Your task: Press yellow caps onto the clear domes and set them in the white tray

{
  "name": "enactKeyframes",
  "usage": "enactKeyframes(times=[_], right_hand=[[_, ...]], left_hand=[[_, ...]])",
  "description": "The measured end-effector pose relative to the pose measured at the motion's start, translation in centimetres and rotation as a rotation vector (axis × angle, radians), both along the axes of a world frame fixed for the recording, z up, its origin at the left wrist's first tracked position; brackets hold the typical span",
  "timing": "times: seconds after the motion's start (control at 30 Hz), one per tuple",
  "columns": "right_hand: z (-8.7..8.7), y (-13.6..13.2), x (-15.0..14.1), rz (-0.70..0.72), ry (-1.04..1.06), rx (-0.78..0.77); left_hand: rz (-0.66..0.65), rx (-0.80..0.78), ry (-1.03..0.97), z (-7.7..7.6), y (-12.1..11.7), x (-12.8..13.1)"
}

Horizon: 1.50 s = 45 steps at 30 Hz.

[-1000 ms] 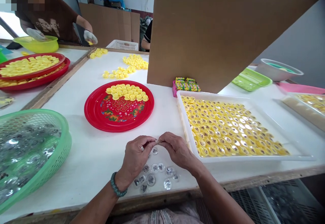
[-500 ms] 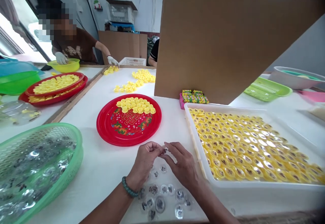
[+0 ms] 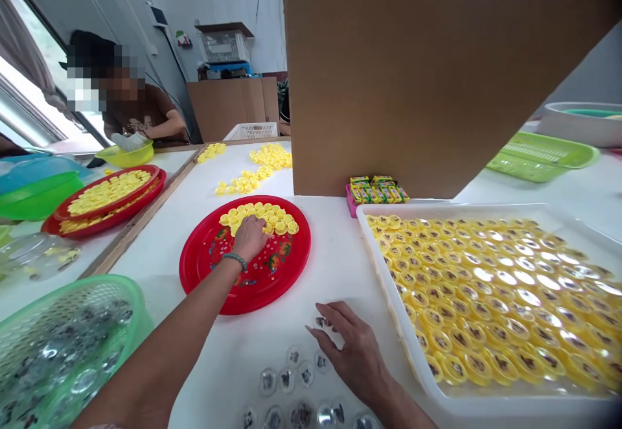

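Hands are apart over the tabletop (image 3: 330, 267): the right hand (image 3: 357, 354) beside the white tray (image 3: 510, 406), the left hand (image 3: 249, 240) down over the red plate (image 3: 204, 273). Taking up one of its yellow cups (image 3: 280, 228) looks like the step, calling for a light pinch; I can't tell if those fingers have closed. Right thumb and fingers grip a clear disc (image 3: 321, 321).

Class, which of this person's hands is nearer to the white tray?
The right hand: it is beside the white tray. The left hand is farther away, over the red tray.
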State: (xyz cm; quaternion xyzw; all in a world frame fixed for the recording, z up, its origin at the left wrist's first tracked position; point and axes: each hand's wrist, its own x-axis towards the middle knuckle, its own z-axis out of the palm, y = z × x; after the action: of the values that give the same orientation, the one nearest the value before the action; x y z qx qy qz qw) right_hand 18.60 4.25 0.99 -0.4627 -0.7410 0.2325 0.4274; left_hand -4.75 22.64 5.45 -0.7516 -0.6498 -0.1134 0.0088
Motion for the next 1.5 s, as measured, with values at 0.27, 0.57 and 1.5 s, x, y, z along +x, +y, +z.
enactKeyframes(times=[0.27,0.57,1.5], right_hand=[[0.4,0.0,0.2,0.017,0.006,0.057],[0.8,-0.2,0.2,0.029,0.059,-0.065],[2.3,0.5,1.8,0.145,-0.318,-0.145]], left_hand=[[-0.058,-0.023,0.113,-1.0,1.0,0.4],[0.038,-0.049,0.063,-2.1,-1.0,1.8],[-0.357,-0.319,-0.741,-3.9,-17.3,5.4]])
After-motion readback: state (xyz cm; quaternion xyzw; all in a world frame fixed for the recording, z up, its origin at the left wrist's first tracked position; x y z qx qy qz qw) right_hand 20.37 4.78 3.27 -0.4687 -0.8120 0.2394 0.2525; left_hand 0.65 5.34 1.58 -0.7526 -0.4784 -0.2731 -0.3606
